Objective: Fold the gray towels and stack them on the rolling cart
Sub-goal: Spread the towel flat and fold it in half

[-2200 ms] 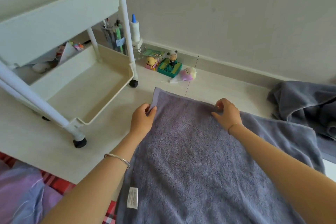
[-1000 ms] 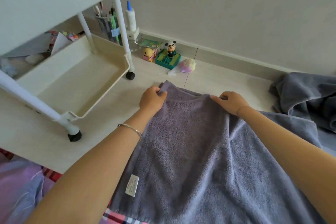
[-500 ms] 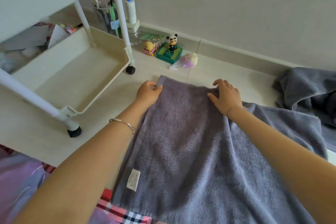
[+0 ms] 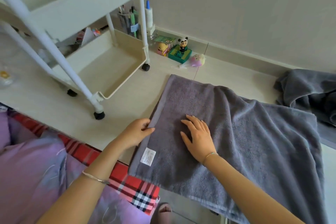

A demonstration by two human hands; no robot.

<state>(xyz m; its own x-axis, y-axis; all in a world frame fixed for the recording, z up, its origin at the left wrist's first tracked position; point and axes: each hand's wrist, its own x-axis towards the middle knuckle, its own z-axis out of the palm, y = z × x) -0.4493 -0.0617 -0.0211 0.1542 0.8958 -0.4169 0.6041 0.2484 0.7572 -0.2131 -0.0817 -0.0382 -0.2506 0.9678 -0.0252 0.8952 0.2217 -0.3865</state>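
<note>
Pale tiled floor (image 4: 45,103) meets a plain light wall along a baseboard. On this floor lies a large gray terry towel (image 4: 245,142), spread flat with a folded layer on top; its far left corner sits just right of the white three-tier rolling cart (image 4: 87,11), and a white care label (image 4: 148,156) is sewn near its left hem. The cart's lower tray holds no towels, as far as visible.

Left hand (image 4: 137,133): fingers closed on the towel's left hem, thumb on top, pinching the edge between the label and the far corner. A thin silver bangle (image 4: 95,178) sits on that forearm.

Right hand (image 4: 199,136): flat, fingers spread, palm pressed onto the towel surface just right of the left hand. It grips nothing.

A second gray towel (image 4: 309,94), crumpled, lies beyond the spread towel's right end. Small toy figures (image 4: 181,49) stand against the baseboard, behind the towel's far edge and right of the cart. A red plaid cloth (image 4: 138,185) touches the towel's near left corner.
</note>
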